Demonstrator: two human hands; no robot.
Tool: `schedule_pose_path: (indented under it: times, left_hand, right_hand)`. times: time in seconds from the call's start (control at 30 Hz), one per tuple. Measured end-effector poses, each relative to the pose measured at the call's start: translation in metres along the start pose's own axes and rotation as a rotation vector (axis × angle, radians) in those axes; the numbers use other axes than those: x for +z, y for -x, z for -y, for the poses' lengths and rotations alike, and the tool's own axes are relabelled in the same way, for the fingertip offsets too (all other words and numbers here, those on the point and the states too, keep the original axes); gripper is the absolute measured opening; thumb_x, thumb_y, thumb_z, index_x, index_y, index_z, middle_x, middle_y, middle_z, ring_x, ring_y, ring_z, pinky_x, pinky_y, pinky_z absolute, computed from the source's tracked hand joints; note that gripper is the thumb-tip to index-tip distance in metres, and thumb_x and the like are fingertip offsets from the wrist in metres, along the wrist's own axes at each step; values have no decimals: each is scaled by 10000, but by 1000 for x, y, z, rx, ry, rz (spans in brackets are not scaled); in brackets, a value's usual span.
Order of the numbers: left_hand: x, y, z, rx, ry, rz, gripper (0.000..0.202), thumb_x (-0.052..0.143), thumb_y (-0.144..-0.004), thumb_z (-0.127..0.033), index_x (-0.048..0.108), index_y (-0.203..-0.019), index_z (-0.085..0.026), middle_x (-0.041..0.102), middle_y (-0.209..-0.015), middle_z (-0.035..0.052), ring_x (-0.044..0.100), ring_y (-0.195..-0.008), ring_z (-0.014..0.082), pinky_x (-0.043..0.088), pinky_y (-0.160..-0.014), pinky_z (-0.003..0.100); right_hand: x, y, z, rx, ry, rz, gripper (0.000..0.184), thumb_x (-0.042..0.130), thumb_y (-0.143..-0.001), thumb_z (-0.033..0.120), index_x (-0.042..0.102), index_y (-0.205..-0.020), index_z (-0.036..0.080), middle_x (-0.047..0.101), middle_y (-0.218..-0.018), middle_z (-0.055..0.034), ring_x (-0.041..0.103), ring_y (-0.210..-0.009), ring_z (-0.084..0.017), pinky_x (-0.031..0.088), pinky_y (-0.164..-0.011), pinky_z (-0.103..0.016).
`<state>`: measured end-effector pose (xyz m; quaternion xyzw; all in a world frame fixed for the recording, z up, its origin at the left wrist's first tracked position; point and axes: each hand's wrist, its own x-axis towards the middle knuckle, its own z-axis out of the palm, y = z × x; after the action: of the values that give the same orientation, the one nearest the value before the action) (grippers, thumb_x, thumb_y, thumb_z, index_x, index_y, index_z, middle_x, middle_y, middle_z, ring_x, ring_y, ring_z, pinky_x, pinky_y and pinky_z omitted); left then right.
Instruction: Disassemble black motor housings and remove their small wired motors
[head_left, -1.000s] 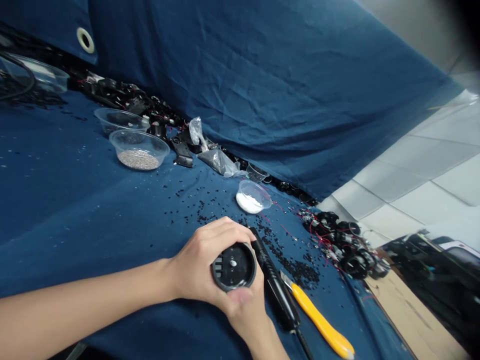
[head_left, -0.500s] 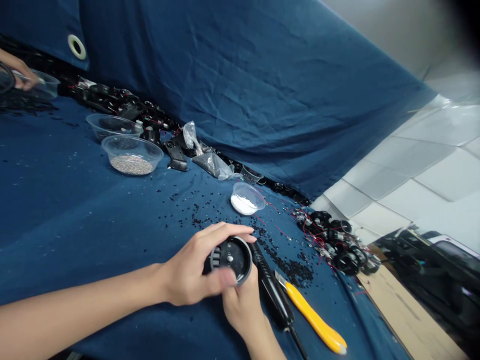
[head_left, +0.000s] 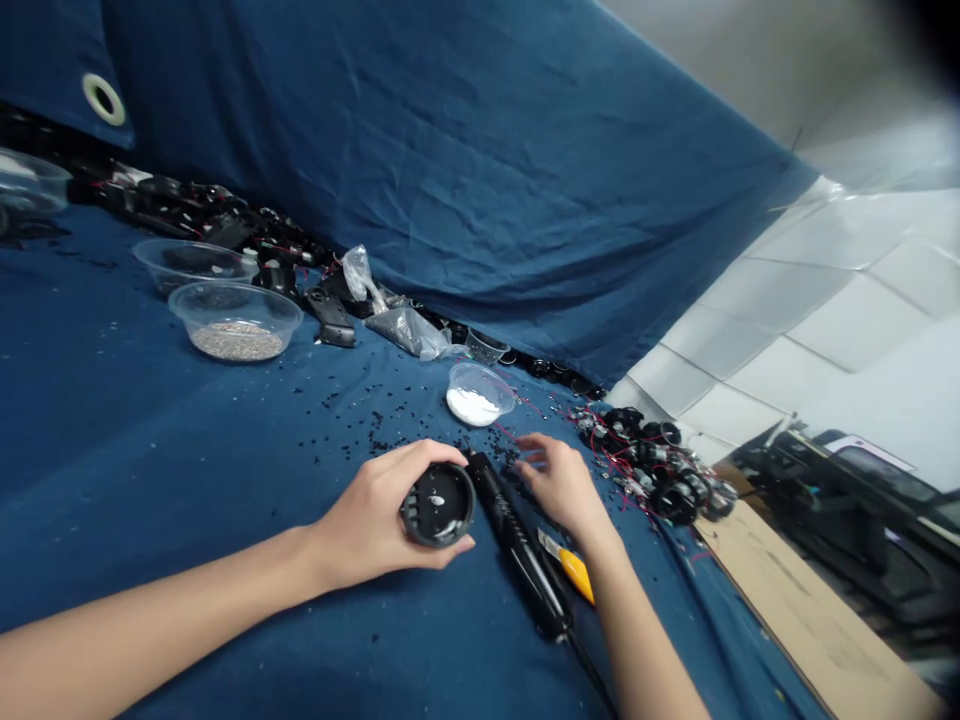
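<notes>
My left hand is wrapped round a round black plastic housing, its open face turned up toward me, just above the blue cloth. My right hand lies to the right of it with fingers stretched out over a scatter of small black bits; it holds nothing. A black pen-like tool with a cable lies between my hands. A yellow-handled knife pokes out from under my right wrist.
A small clear cup of white powder stands beyond my hands. Clear bowls, one holding grey grains, sit far left. Plastic bags and black parts line the cloth's fold. A pile of black wired parts lies right, near the table edge.
My right hand let go of the housing and moved right and forward, opening over the black bits. My left hand keeps the housing. The view shifted right.
</notes>
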<state>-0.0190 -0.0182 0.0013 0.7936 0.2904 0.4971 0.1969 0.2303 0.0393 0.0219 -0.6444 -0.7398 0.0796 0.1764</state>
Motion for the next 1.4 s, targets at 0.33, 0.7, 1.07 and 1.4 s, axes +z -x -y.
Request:
schedule_pose_path:
  times: [0.33,0.7,1.07,1.4]
  left_hand:
    - [-1,-6,12,-195,-90,199,448,748,-717,-278,516,-1098,-232,652,-1019,8,640,-921,211,486,-836,316]
    - [2,-5,10,-216,-45,242,419,723,-744,-306,507,-1098,-251,654,-991,-14,648,-879,193,481,-780,279]
    - [5,-4,13,-245,-39,291,452,739,-731,-312,509,-1116,-257,647,-1003,-25,634,-882,181,470,-785,274]
    - [6,-7,9,-250,-41,321,441,735,-705,-292,536,-1093,-237,659,-989,-3,635,-886,204,475,-793,295]
  right_hand:
    - [39,-29,-23,57,105,154,55,648,-857,160,656,-897,122,680,-878,-32,643,-857,-166,511,-811,-346]
    - [38,-49,12,76,226,64,198,559,-953,301,638,-997,125,667,-970,-52,647,-920,-174,523,-859,-380]
    - [61,-68,28,64,125,46,174,624,-909,293,657,-929,123,679,-934,-49,648,-930,-182,511,-884,-396]
    - [69,-66,32,10,-78,-52,87,624,-866,170,673,-929,138,700,-823,-21,656,-806,-156,501,-788,-320]
